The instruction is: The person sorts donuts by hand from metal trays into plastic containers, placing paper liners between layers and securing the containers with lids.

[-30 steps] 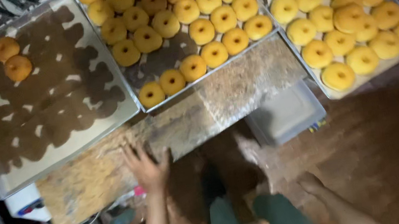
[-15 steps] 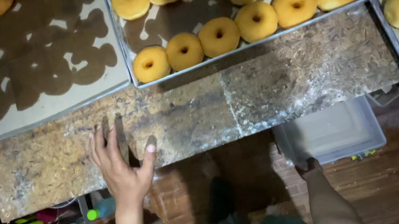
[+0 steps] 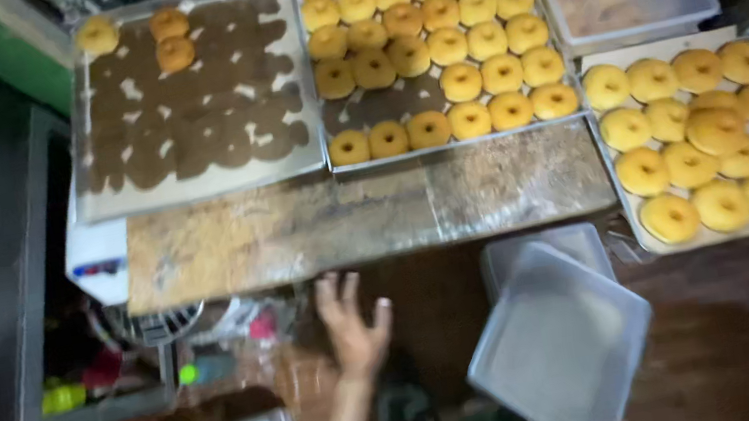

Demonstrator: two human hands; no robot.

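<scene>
my left hand (image 3: 353, 326): it is open, fingers spread wide, holding nothing. It hangs in the air just below the front edge of the stone counter (image 3: 365, 214).

my right hand: it is down at the bottom edge, almost out of sight. I cannot tell how it grips.

clear plastic lid (image 3: 559, 344): it is tilted, one corner pointing down toward my right side. It lies to the right of my left hand, near it.

doughnuts (image 3: 429, 49): they sit on a metal tray (image 3: 337, 168) up past the counter, well apart from both hands.

nearer hand: my right side is nearer the lid.
</scene>
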